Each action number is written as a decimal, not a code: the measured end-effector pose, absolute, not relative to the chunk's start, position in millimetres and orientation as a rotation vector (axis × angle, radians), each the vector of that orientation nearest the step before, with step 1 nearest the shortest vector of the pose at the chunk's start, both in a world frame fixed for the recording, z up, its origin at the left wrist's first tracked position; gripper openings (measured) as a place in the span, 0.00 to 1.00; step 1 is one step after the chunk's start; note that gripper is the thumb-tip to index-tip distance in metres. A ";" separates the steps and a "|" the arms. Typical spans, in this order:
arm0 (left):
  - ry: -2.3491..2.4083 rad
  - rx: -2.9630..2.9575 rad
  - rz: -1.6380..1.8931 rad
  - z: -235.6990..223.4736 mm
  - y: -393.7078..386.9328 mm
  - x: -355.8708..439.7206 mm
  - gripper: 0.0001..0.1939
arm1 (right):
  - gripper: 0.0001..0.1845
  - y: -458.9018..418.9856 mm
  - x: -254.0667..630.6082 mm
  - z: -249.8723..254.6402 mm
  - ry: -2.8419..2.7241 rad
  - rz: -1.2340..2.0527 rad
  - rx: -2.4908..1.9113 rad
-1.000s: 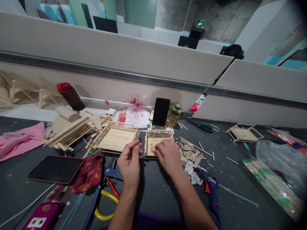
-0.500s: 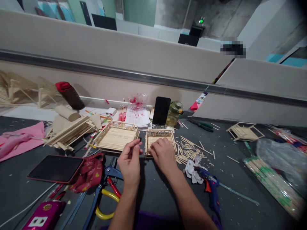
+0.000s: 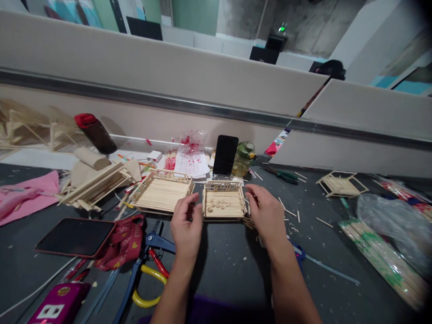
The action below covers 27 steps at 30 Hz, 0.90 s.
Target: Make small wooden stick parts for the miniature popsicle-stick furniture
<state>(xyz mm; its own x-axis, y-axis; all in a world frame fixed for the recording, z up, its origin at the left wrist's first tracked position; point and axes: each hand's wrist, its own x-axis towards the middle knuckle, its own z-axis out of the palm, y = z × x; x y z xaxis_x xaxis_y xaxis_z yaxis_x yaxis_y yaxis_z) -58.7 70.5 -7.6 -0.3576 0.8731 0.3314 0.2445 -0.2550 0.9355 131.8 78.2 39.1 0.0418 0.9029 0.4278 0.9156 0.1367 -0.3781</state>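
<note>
My left hand (image 3: pixel 187 225) is beside the left edge of a small tray built of wooden sticks (image 3: pixel 224 215). Its fingers curve, with the thumb apart and nothing visible between them. My right hand (image 3: pixel 266 216) hovers at the right side of the same tray, fingers loosely bent and apart, partly covering a pile of short cut sticks (image 3: pixel 249 221). Small wooden bits (image 3: pixel 218 204) lie scattered on the tray's floor. Behind my left hand is a larger stick tray (image 3: pixel 160 193) with a low railing.
A propped phone (image 3: pixel 225 155) and a green-lidded bottle (image 3: pixel 245 159) stand behind the trays. Blue cutters (image 3: pixel 158 243) and yellow-handled scissors (image 3: pixel 148 288) lie left of my forearm. A glue gun (image 3: pixel 299 254) is partly hidden by my right arm. Packaged sticks (image 3: pixel 381 256) lie far right.
My right hand has moved right from above the small tray to its right side, uncovering the wooden bits inside. My left hand stays almost in place, its thumb now farther from the fingers.
</note>
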 end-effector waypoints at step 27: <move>1.522 1.397 1.781 -0.5 65.9 -57.7 0.13 | 0.07 117.5 97.1 28.1 -2.230 0.153 -1.618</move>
